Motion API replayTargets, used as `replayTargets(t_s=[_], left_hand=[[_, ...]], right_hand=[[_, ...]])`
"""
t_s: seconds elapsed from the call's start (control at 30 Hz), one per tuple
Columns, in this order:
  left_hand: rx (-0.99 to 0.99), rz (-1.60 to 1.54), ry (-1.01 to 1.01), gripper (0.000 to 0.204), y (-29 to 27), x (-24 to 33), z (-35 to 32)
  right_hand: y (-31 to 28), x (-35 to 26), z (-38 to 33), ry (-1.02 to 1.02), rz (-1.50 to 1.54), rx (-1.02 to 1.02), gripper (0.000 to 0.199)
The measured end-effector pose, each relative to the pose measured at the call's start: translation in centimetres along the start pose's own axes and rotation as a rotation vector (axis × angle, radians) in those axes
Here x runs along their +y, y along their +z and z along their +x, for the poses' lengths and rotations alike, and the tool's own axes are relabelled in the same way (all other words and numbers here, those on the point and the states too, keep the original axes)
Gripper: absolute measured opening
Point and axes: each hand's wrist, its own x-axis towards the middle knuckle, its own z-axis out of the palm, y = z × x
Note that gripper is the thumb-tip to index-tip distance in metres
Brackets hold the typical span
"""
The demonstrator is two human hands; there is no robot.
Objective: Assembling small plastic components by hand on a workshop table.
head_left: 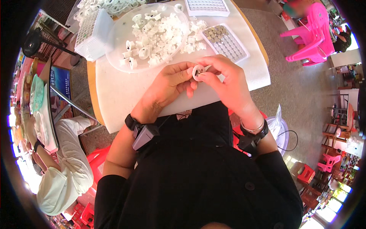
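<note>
Close to the table's front edge, both my hands meet around a small round white plastic part (198, 71) with dark bits inside its opening. My left hand (171, 82) pinches it from the left between thumb and fingers. From the right, my right hand (227, 74) closes on it too, its thumb pressed at the opening. Whether the right fingers hold a smaller piece is hidden. Just beyond my right hand, a white tray (239, 57) has rows of round pockets, with several grey metal discs (216, 33) gathered at its far end.
A large clear round tray (114, 63) at the far left carries a heap of white plastic parts (156, 36), some spilling past its rim. Stacked white trays (93, 36) stand beside it. Another pocketed tray (207, 7) lies at the back. A person (66, 152) sits at left.
</note>
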Motion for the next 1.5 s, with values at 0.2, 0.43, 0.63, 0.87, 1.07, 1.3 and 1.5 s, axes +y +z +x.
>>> replayTargets(t_s=[0.2, 0.43, 0.63, 0.87, 1.07, 1.3, 1.5], left_hand=[[0.044, 0.012, -0.002, 0.023, 0.2, 0.0, 0.0], [0.041, 0.098, 0.029, 0.023, 0.1, -0.2, 0.2], [0.048, 0.125, 0.045, 0.023, -0.1, -0.4, 0.2], [0.054, 0.146, 0.036, 0.023, 0.0, -0.3, 0.1], [0.073, 0.140, 0.034, 0.022, 0.2, -0.3, 0.2], [0.089, 0.007, 0.029, 0.024, 0.1, 0.0, -0.2], [0.091, 0.002, 0.067, 0.025, 0.5, 0.0, 0.0]], right_hand=[[0.7, 0.1, -0.2, -0.261, -0.210, 0.081, 0.017], [1.4, 0.6, 0.1, -0.399, -0.411, 0.158, 0.016], [1.6, 0.6, 0.0, -0.404, -0.431, 0.146, 0.015], [1.6, 0.6, -0.1, -0.404, -0.463, 0.146, 0.012], [1.6, 0.6, -0.1, -0.391, -0.472, 0.168, 0.013], [1.4, 0.1, -0.4, -0.223, -0.122, 0.161, 0.023], [1.2, 0.5, -0.1, -0.392, -0.293, 0.162, 0.027]])
